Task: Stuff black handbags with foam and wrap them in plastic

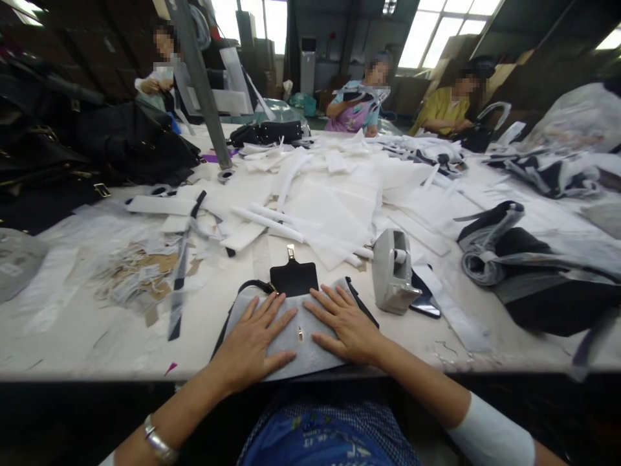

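A black handbag (369, 309) lies flat at the table's near edge, its front covered by a pale grey-white protective sheet (291, 369). The bag's black flap tab (295, 278) points away from me, with a metal clasp (291, 252) at its tip. A small metal lock piece (300, 334) shows through the sheet between my hands. Flat on the left part of the sheet rests my left hand (259, 336), fingers spread. My right hand (345, 323) lies spread on the right part. Neither hand grips anything.
A grey tape dispenser (392, 275) and a phone (427, 298) stand right of the bag. White foam sheets (330, 200) pile up beyond it. Paper tags (140, 272) lie left, black bags (130, 139) farther left, a wrapped black bag (548, 272) right. Several people work across the table.
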Motion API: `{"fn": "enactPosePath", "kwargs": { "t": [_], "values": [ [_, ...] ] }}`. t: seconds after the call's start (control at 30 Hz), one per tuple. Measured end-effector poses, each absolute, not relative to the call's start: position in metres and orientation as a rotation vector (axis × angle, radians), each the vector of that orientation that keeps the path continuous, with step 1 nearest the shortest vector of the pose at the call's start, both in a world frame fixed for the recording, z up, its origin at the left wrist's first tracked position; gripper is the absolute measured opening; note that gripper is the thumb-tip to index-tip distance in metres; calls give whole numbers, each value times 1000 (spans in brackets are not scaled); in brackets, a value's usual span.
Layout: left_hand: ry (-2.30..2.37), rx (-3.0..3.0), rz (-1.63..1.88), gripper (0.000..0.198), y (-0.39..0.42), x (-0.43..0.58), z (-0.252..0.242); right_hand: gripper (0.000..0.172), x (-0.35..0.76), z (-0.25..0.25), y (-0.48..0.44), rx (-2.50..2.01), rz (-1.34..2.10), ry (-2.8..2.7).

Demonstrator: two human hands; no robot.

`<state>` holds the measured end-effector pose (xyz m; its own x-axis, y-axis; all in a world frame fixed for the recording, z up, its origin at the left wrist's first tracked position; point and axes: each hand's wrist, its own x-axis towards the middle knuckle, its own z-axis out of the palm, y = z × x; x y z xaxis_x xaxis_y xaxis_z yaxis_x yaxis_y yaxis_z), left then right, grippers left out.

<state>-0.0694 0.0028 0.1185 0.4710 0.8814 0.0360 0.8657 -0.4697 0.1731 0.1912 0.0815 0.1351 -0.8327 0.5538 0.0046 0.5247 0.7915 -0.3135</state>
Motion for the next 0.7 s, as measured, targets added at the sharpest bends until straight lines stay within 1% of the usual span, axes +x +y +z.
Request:
{"fn": "enactPosePath", "kwargs": {
  "t": [0.07,0.17,0.3,0.37,0.47,0.57,0.6,0.63,0.7],
  "values": [
    [1514,2556,193,80,2,-70,119,64,192,136,81,-874,485,-2881],
    [1503,2514,191,78,1,-69,121,62,190,143,83,-885,551,-2874],
    [1486,2468,172,78,2,-69,123,47,171,158,102,-977,674,-2693],
    [1489,2449,174,78,3,-69,124,43,151,163,121,-1065,675,-2559],
    [1500,2433,192,78,2,-70,123,47,115,159,158,-1190,637,-2464],
    [1496,2441,233,79,2,-70,121,54,88,152,189,-1283,696,-2418],
    [1497,2443,242,80,2,-71,121,53,82,150,195,-1286,730,-2410],
    [1500,2443,247,80,2,-71,120,48,79,150,198,-1270,764,-2405],
    [1504,2436,241,80,1,-70,120,31,79,154,195,-1192,818,-2398]
  ]
}}
